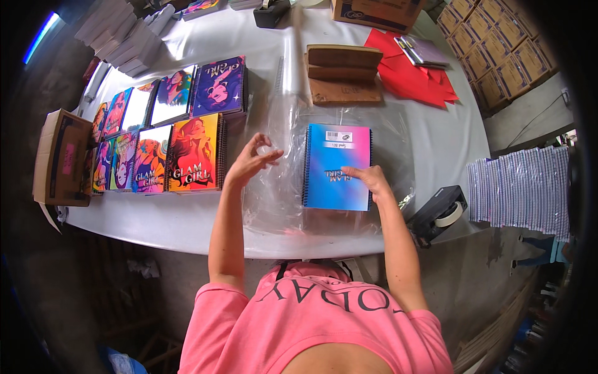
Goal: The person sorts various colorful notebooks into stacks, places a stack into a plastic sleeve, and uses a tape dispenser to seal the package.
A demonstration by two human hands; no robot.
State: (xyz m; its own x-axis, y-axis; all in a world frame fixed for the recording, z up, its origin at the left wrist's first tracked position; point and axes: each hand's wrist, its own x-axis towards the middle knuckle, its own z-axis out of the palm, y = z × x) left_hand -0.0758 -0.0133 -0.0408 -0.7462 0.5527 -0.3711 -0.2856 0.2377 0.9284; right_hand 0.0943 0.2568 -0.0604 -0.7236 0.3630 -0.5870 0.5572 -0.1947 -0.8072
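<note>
My right hand point(372, 182) grips the right edge of a blue and pink spiral notebook point(327, 193), thumb on top of the cover and fingers hidden underneath. A white label shows near the notebook's far edge, and its wire binding runs along both sides, so more than one notebook may be stacked. Clear plastic film point(268, 209) lies under and around it. Off to the left, my left hand point(251, 161) hovers over the film with bent fingers apart, holding nothing. Further left stand rows of colourful illustrated spiral notebooks point(196, 153) in stacks.
A black tape dispenser point(439, 215) sits at the table's right edge. Beyond the notebook are a brown cardboard piece point(344, 93) and red sheets point(411, 75). An open carton point(68, 159) stands at the left edge; a tall notebook pile point(520, 192) rises at right.
</note>
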